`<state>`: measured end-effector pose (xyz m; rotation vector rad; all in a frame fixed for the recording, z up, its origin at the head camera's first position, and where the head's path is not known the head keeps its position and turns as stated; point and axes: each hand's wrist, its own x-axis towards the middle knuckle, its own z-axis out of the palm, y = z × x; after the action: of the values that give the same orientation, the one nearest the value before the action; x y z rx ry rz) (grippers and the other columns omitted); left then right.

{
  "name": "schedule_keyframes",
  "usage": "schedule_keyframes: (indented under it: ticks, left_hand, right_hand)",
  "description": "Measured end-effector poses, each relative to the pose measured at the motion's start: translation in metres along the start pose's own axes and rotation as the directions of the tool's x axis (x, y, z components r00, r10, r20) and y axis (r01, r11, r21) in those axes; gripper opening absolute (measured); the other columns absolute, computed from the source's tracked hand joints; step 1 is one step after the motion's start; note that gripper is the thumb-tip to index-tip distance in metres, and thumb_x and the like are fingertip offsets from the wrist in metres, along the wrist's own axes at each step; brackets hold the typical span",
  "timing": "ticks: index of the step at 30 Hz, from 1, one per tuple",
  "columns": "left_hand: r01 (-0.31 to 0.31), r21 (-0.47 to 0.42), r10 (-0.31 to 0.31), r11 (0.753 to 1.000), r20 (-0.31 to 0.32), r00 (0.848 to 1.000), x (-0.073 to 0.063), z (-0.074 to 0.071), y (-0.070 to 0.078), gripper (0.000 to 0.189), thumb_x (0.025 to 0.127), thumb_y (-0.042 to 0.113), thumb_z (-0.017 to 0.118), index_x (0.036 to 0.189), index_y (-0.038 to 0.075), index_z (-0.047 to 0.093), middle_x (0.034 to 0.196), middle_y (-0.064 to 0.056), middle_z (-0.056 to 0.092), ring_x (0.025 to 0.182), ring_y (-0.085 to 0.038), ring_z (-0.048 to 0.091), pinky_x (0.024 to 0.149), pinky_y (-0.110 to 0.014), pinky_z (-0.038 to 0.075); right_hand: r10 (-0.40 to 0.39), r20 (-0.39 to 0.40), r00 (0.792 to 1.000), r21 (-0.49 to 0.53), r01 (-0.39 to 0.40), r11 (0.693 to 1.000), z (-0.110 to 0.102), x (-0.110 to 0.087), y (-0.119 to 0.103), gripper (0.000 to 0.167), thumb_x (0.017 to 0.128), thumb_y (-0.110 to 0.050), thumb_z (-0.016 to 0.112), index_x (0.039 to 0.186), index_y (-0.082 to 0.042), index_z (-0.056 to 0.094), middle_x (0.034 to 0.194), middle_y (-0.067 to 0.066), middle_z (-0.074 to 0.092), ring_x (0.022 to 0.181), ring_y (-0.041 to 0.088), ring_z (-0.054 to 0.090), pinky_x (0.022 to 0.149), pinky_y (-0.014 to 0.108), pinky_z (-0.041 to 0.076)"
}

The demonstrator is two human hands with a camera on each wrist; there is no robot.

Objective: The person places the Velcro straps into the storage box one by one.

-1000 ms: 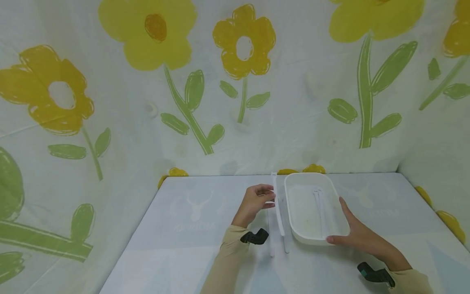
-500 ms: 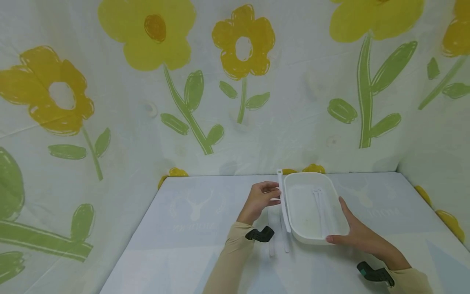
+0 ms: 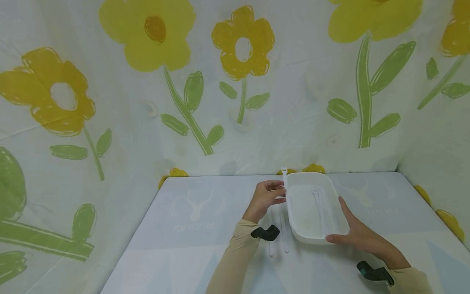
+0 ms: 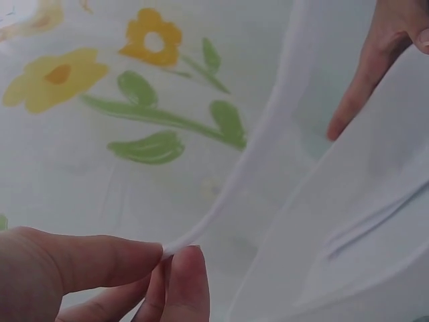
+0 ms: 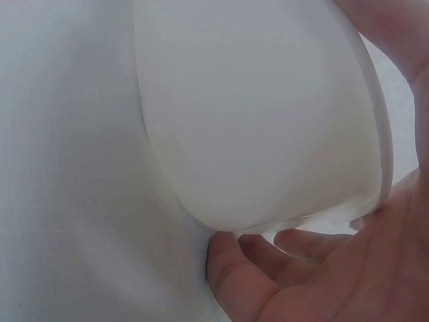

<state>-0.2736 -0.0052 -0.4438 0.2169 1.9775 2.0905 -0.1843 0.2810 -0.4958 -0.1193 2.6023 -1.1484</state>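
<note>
My left hand [image 3: 263, 201] pinches a long white cable tie [image 3: 284, 177] between thumb and fingertips. Its slotted head points up, and the strap lies along the left rim of a white rectangular tray [image 3: 300, 222]. In the left wrist view the cable tie [image 4: 251, 154] curves upward out of the pinch. My right hand [image 3: 361, 234] grips the tray's right side near its front corner, the thumb over the rim. The right wrist view shows the fingers [image 5: 241, 275] against the tray's outer wall [image 5: 255, 134]. Inside the tray lie two thin white cable ties [image 3: 320, 210].
Two more thin white ties, a left one [image 3: 271, 243] and a right one [image 3: 284, 239], lie on the table [image 3: 176, 245] left of the tray. A flower-printed curtain [image 3: 286, 114] hangs behind the table and at both sides.
My left hand has moved right with the cable tie, from above the ties on the table to the tray's left rim. My right hand and the tray have stayed in place.
</note>
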Motion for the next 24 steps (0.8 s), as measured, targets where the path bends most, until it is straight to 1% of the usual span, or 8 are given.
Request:
schedule_keyframes:
  ticks: [1,3,7,8,15,20,24]
  left_hand:
    - [0.0,-0.007,0.0,1.0,0.002,1.0,0.0,0.001,0.001,0.03,0.096,0.005,0.07,0.125,-0.003,0.069,0.105,-0.01,0.071,0.103,-0.032,0.073,0.082,-0.034,0.066]
    - [0.002,-0.024,-0.002,1.0,0.0,1.0,0.001,0.003,0.001,0.03,0.095,0.004,0.07,0.124,-0.003,0.069,0.103,-0.009,0.071,0.098,-0.029,0.073,0.082,-0.034,0.066]
    - [-0.003,-0.034,0.003,0.999,0.003,1.0,0.003,0.008,0.001,0.031,0.095,0.002,0.07,0.125,-0.004,0.069,0.102,-0.009,0.071,0.086,-0.015,0.07,0.081,-0.034,0.066]
    - [-0.004,-0.036,0.004,0.999,0.003,1.0,0.004,0.009,0.001,0.03,0.095,0.002,0.07,0.124,-0.004,0.069,0.101,-0.01,0.071,0.085,-0.014,0.07,0.081,-0.034,0.066]
    - [0.0,-0.024,0.0,1.0,0.011,1.0,0.008,0.018,0.001,0.029,0.095,0.002,0.07,0.123,-0.003,0.07,0.099,-0.007,0.07,0.083,-0.013,0.069,0.081,-0.034,0.066]
    - [0.0,-0.018,0.0,1.0,0.011,1.0,0.009,0.024,0.003,0.031,0.095,0.002,0.07,0.125,-0.004,0.069,0.096,-0.005,0.069,0.084,-0.013,0.069,0.081,-0.034,0.066]
    - [0.002,-0.018,-0.002,1.0,0.007,1.0,0.011,0.028,0.004,0.029,0.095,0.002,0.07,0.124,-0.004,0.07,0.096,-0.005,0.069,0.084,-0.014,0.069,0.082,-0.035,0.066]
  right_hand:
    - [0.002,-0.002,1.0,-0.003,-0.002,1.0,0.0,0.0,0.0,0.139,0.084,-0.047,0.081,0.159,-0.014,-0.031,0.165,0.039,-0.012,0.147,0.068,0.01,0.108,0.084,0.031]
    - [0.007,-0.001,1.0,-0.006,-0.007,1.0,0.001,0.001,0.0,0.139,0.084,-0.047,0.081,0.159,-0.014,-0.031,0.165,0.039,-0.011,0.147,0.068,0.011,0.107,0.084,0.032]
    - [0.014,-0.001,1.0,-0.009,-0.014,1.0,0.001,0.001,0.001,0.139,0.083,-0.048,0.081,0.159,-0.015,-0.031,0.165,0.039,-0.011,0.147,0.068,0.012,0.106,0.083,0.034]
    - [0.012,-0.001,1.0,-0.008,-0.012,1.0,0.001,0.002,0.001,0.139,0.083,-0.048,0.081,0.159,-0.015,-0.032,0.165,0.039,-0.011,0.147,0.068,0.011,0.106,0.084,0.034]
    - [0.017,0.0,1.0,-0.004,-0.017,1.0,0.001,0.001,0.001,0.14,0.083,-0.048,0.082,0.159,-0.015,-0.031,0.165,0.04,-0.009,0.147,0.068,0.012,0.107,0.083,0.033]
    - [0.016,0.001,1.0,-0.001,-0.016,1.0,0.0,0.0,-0.001,0.139,0.083,-0.047,0.082,0.159,-0.015,-0.03,0.165,0.04,-0.009,0.147,0.068,0.011,0.108,0.084,0.031]
    - [0.023,0.006,1.0,0.001,-0.023,1.0,-0.001,-0.001,-0.002,0.14,0.083,-0.048,0.082,0.159,-0.015,-0.031,0.165,0.04,-0.009,0.148,0.067,0.011,0.108,0.084,0.031]
